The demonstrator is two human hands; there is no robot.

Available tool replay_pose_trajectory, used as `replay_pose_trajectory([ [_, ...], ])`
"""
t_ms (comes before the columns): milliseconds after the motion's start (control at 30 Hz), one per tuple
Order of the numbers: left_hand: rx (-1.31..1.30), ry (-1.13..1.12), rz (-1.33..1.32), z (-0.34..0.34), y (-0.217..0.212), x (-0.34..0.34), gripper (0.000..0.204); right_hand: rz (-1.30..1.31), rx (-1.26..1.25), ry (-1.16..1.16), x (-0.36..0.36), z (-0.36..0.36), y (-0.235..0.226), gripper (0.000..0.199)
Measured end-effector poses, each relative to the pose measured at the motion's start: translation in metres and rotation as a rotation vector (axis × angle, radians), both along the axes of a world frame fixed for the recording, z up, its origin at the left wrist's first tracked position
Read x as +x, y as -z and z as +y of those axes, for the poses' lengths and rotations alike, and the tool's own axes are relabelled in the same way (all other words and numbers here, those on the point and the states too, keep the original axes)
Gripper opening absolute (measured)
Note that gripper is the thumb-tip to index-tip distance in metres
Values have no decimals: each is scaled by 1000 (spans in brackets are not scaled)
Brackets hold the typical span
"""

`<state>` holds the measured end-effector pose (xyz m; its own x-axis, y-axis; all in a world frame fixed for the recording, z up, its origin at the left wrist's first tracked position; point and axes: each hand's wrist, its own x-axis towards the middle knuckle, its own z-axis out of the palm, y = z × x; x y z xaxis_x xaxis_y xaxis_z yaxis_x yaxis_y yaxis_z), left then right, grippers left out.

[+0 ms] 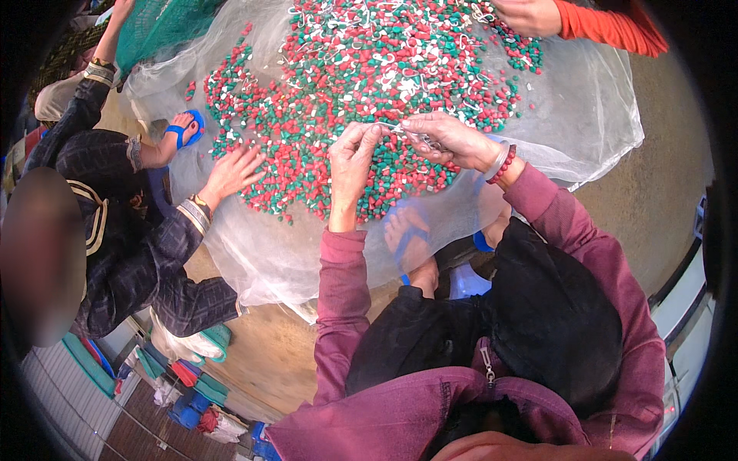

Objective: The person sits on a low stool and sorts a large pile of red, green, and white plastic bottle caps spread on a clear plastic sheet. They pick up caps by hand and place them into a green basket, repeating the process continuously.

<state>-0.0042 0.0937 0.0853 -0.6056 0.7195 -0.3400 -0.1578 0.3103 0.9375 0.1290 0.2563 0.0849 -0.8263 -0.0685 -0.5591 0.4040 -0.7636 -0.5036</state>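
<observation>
In the head view, two bare hands meet near the centre of the frame, just above a broad spread of small pieces. The left hand (351, 163) has thumb and fingers pinched narrow on one end of a single thin white strand (390, 127); the right hand (455, 143) grips the other end, its fingers curled closed, with a few small shiny loops (433, 145) at its palm — too blurred to count. The strand thus lies in the short gap between both hands, slightly right of centre. The right wrist carries two bands: one red beaded bracelet (511, 156) and one pale bangle (498, 162).

The pieces (338, 88) come in three colours, red, green and white, far too many to count. Among them, mostly at upper centre, lie many curved white hooks (411, 79). One translucent mesh sheet (573, 142) bears the whole heap, its near edge draped over the person's feet.

Three other hands show: a co-worker's hand (233, 172) at centre left, fingers spread over the pieces; that co-worker's second hand at the top left edge, largely cut off; and one hand (530, 15) from an orange sleeve (611, 27) at upper right, its grip unclear. A green net (163, 32) bunches at upper left. At lower left stands a white sack (178, 338) — its contents cannot be told.
</observation>
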Motion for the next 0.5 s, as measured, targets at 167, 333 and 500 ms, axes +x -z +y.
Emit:
replay_pose_trajectory([
  [167, 51, -94, -43, 6, -10, 6, 10, 3, -15, -29, 3, 5, -9, 24],
  [333, 36, -49, 26, 7, -14, 9, 10, -19, 180, -69, 11, 7, -5, 28],
  [500, -7, 277, 240, 8, -16, 41, 10, 40, 675, -143, 12, 7, 3, 36],
])
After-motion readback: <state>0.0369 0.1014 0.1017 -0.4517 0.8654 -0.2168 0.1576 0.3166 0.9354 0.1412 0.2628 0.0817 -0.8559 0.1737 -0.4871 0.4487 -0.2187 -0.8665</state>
